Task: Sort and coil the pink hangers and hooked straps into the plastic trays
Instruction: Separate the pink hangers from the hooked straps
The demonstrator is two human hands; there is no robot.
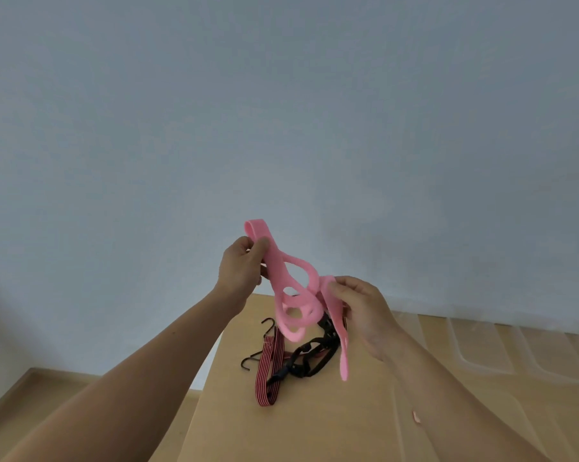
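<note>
I hold a bunch of soft pink hangers (pixel 290 288) up in the air above the wooden table (pixel 315 421). My left hand (pixel 241 265) pinches the looped top end of one hanger. My right hand (pixel 361 305) grips another pink piece, whose long strip hangs down past my wrist. Below them on the table lies a red-and-black striped strap (pixel 269 371) with black metal hooks (pixel 258 348), tangled with a black cord and clips (pixel 311 358).
Clear plastic trays (pixel 501 348) lie on the table at the right, near the pale wall (pixel 281 111). A lower wooden surface (pixel 31 391) shows at the bottom left. A small pink scrap (pixel 416 417) lies by my right forearm.
</note>
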